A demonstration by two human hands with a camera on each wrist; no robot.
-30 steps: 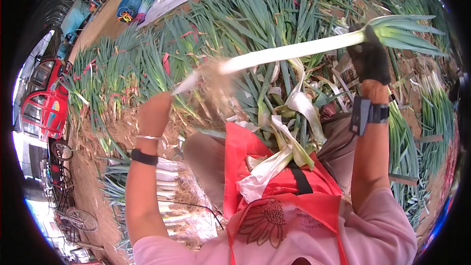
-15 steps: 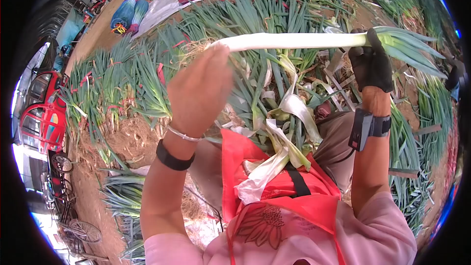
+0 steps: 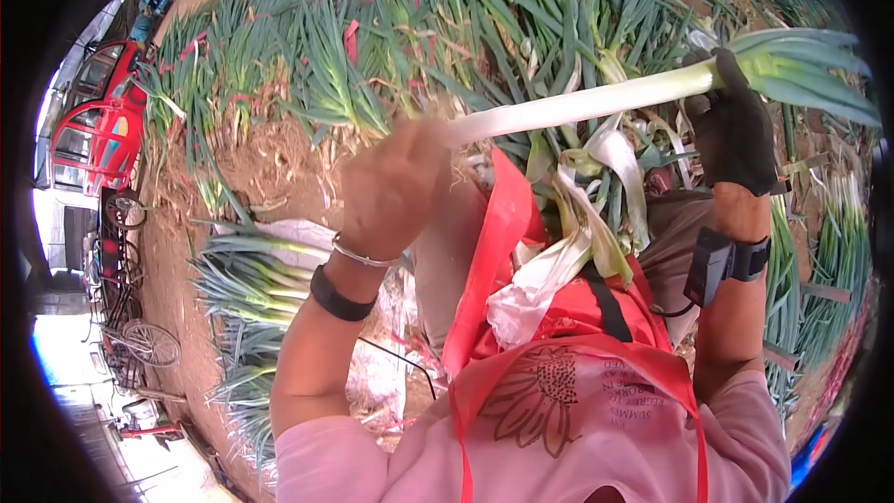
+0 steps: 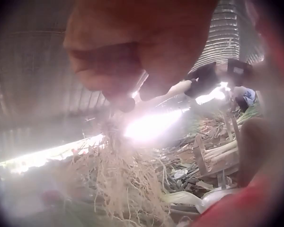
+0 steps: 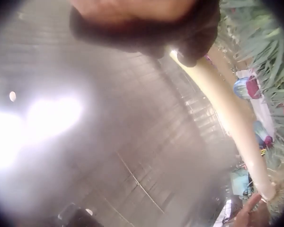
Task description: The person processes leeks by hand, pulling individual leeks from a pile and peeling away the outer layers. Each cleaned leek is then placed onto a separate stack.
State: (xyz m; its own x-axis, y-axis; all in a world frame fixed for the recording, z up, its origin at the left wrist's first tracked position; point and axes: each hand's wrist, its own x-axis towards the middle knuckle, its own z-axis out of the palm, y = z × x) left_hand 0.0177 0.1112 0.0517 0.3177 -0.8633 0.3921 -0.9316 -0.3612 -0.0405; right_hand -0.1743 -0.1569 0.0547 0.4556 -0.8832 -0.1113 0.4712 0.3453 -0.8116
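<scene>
A long white leek (image 3: 587, 104) with green leaves lies across in front of the body in the head view. The gloved right hand (image 3: 736, 135) grips it just below the leaves, fingers curled round the stem. My bare left hand (image 3: 396, 188), blurred, is at the root end with bent fingers. In the left wrist view the left hand's (image 4: 137, 49) fingers pinch the leek's end above its tangled roots (image 4: 130, 175). The right wrist view has the stem (image 5: 232, 123) running from the dark glove (image 5: 146, 28) down to the left hand (image 5: 253, 216).
Peeled leaves (image 3: 549, 275) lie over the red apron (image 3: 480, 265). Bundled leeks (image 3: 326, 65) stand in rows ahead, and more leeks (image 3: 256, 279) lie at the left. Further left are a red vehicle (image 3: 102, 130) and bicycles (image 3: 149, 343).
The left hand has moved from away at the left, where it held a pale strip, to the leek's root end. The right hand keeps its grip, and the head view has shifted.
</scene>
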